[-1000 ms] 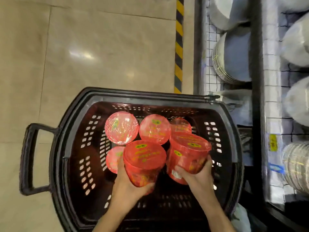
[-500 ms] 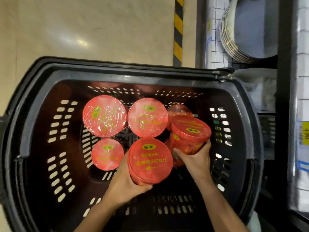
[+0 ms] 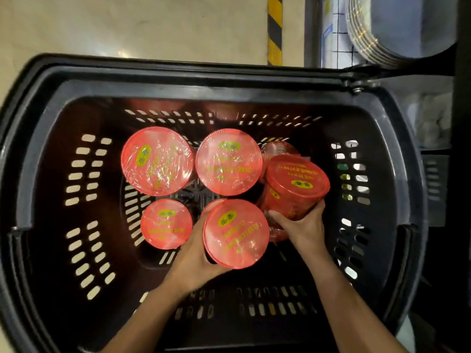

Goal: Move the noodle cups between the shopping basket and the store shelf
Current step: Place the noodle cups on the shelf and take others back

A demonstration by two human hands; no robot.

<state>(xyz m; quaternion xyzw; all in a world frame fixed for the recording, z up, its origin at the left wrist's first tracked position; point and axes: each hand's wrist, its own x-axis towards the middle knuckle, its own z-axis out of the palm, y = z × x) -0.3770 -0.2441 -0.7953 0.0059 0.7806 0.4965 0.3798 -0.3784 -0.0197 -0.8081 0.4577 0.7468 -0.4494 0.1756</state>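
A black shopping basket (image 3: pixel 178 82) on the floor holds several red noodle cups. My left hand (image 3: pixel 196 261) grips one cup (image 3: pixel 235 234) near the basket's middle, lid facing up. My right hand (image 3: pixel 303 229) grips another cup (image 3: pixel 297 183), tilted away from me, at the right. Upright in the basket stand a cup at the far left (image 3: pixel 156 160), one at the far middle (image 3: pixel 228 161) and a lower one at the near left (image 3: pixel 165 224). A further cup (image 3: pixel 279 149) is half hidden behind the tilted one.
A store shelf with stacked pale round plates (image 3: pixel 397 29) rises at the right, close to the basket's right rim. A yellow and black striped floor strip (image 3: pixel 274 29) runs beyond the basket. Beige tiled floor (image 3: pixel 127 24) lies at the far left.
The view has closed in on the basket. Both hands have lowered their cups deeper among the others; the left cup now faces straight up.
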